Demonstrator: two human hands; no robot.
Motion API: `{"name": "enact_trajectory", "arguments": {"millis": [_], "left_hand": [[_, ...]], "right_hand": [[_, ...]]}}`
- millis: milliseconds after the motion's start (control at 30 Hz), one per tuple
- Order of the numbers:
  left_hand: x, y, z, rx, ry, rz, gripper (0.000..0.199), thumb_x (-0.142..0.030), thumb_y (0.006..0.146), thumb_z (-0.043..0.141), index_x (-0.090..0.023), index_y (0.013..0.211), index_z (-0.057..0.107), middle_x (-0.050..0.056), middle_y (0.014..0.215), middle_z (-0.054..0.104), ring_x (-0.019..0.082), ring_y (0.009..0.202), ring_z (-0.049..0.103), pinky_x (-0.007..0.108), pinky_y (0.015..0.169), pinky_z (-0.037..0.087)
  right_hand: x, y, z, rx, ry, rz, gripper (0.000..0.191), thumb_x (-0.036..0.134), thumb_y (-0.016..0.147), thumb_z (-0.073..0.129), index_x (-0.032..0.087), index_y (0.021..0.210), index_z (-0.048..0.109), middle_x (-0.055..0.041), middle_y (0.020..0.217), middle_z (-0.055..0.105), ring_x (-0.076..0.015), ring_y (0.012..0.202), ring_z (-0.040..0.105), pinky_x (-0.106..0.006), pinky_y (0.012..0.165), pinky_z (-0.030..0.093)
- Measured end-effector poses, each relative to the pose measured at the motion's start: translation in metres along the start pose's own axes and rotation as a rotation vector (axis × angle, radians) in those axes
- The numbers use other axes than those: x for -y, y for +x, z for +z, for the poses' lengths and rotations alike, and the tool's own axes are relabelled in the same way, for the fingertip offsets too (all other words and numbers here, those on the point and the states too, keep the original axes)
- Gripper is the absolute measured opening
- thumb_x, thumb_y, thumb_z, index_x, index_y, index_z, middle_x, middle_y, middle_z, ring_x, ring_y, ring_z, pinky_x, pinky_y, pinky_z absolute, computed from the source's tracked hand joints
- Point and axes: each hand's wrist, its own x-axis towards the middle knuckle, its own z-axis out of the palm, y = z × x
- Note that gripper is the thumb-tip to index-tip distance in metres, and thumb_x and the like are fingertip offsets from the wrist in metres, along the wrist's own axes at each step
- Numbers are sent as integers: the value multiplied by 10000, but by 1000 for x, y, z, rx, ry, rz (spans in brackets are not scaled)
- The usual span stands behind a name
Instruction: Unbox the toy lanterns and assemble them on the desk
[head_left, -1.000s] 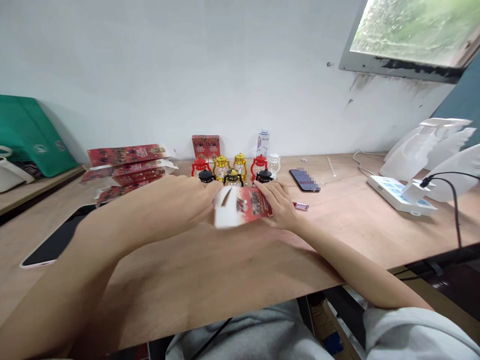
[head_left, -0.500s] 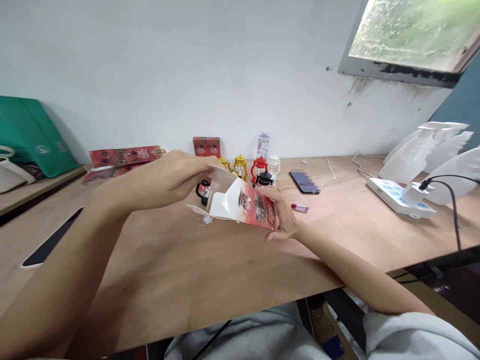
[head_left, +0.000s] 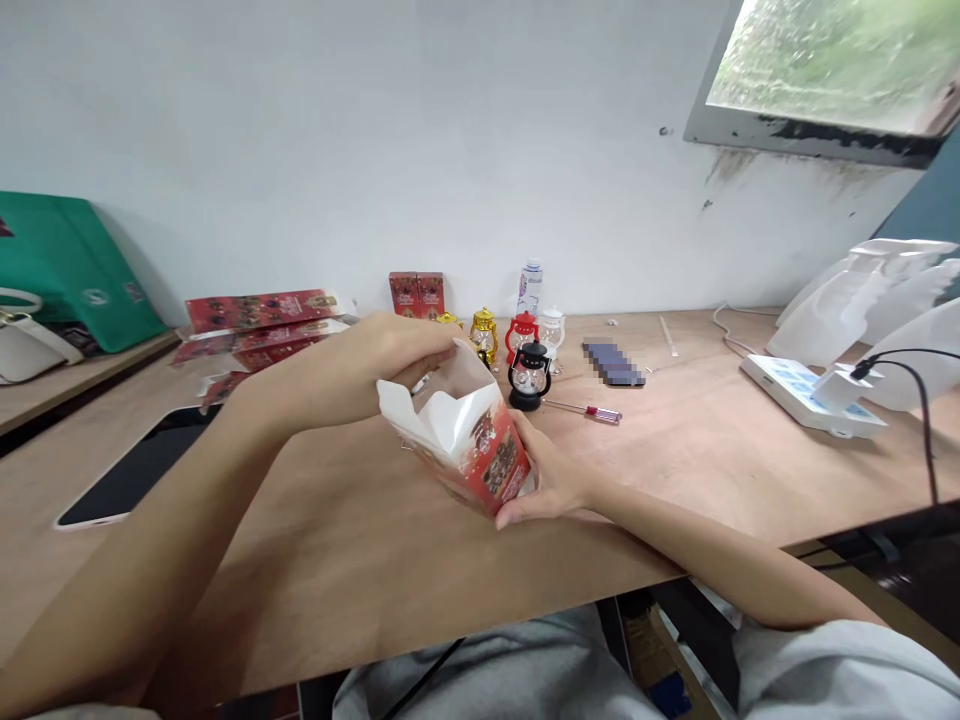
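Red box (head_left: 487,462) held above table (head_left: 345,580), tipped more upright than before, opening turned upward; base end clamped by right hand (head_left: 551,470). Opening's far side met by left hand (head_left: 367,358) (fingers partly hidden; grip cannot be told). White interior exposed, depths hidden. Beyond, black lantern (head_left: 529,378) upright; farther, two red cartons (head_left: 405,296) stood near wall (head_left: 375,150).

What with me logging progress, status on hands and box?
Right hand gripping red box. Left hand at its open end, grip unclear. Black lantern standing just beyond.
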Motion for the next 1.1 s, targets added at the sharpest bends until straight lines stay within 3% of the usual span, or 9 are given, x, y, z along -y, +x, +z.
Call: {"name": "enact_trajectory", "arguments": {"millis": [100, 267, 400, 500, 667, 833, 967, 1033, 1100], "left_hand": [[5, 3, 5, 10, -188, -27, 320, -337, 924, 364, -207, 1132, 569, 60, 983, 686, 155, 770, 641, 255, 678, 491], [26, 12, 20, -178, -590, -242, 502, -500, 955, 244, -165, 1284, 422, 134, 1173, 631, 160, 833, 664, 250, 658, 520], [28, 21, 39, 13, -856, -289, 579, -588, 920, 258, -155, 1214, 503, 122, 1105, 673, 175, 839, 678, 296, 706, 550], [11, 26, 57, 167, -942, -242, 406, -481, 794, 618, -179, 1066, 606, 75, 1067, 696, 199, 961, 656, 322, 793, 547], [-11, 32, 78, -150, -998, -385, 382, -455, 685, 725, -129, 871, 657, 72, 886, 718, 220, 819, 675, 326, 689, 567], [7, 24, 48, -430, -807, -539, 372, -443, 722, 689, -118, 902, 670, 88, 897, 720, 217, 778, 664, 338, 666, 559], [40, 7, -1, -602, -182, -649, 494, -508, 798, 583, -105, 1078, 637, 104, 1078, 685, 271, 985, 619, 387, 852, 496], [63, 0, -22, -546, 261, -796, 648, -588, 862, 418, -62, 1224, 526, 145, 1195, 615, 316, 1102, 550, 438, 935, 416], [91, -2, -36, -376, 479, -881, 775, -668, 883, 178, -64, 1334, 360, 135, 1291, 524, 297, 1133, 504, 414, 896, 402]], "right_hand": [[6, -1, 6, -137, 73, 102, 761, 430, 614, 808, 200, 1258, 474, -94, 1217, 607, -254, 1112, 599, -382, 952, 507], [-2, 4, 7, -456, 271, 272, 397, 381, 617, 810, 209, 937, 650, -36, 953, 721, -222, 863, 682, -388, 795, 577], [-12, 8, -1, -633, 367, 314, 290, 358, 632, 805, 206, 848, 684, -21, 896, 740, -223, 814, 692, -407, 774, 579], [-15, 9, -3, -634, 383, 269, 274, 352, 646, 797, 217, 863, 698, -15, 924, 741, -231, 864, 692, -422, 814, 574], [-10, 10, 0, -543, 333, 252, 345, 355, 651, 799, 230, 943, 665, -17, 985, 728, -225, 922, 682, -411, 852, 566], [-8, 7, 3, -409, 338, 188, 390, 446, 770, 689, 245, 1063, 529, -44, 1039, 694, -180, 874, 685, -346, 773, 572], [-15, 4, -2, -432, 97, 168, 275, 415, 858, 590, 231, 1032, 485, -51, 1005, 678, -150, 811, 680, -308, 725, 554], [-21, 4, -8, -474, -107, 84, 204, 353, 882, 557, 227, 1030, 496, -59, 1003, 665, -155, 852, 664, -321, 761, 545], [-28, 5, -16, -559, -333, -37, 170, 282, 886, 534, 220, 1042, 510, -70, 1007, 642, -172, 919, 634, -354, 827, 523]]}}
